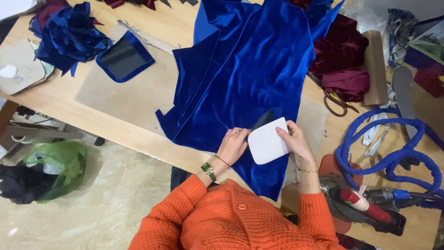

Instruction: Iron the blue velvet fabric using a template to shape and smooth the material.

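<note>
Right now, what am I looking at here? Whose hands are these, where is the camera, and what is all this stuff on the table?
The one picture comes from a camera worn on a person's head, looking down. Those are the person's own bare hands. The left hand and right hand hold a white rounded card over blue velvet cloth spread on a wooden table. Nearby lie dark red velvet, scissors, a blue cord, an iron and a blue-edged dark pocket piece.
</note>
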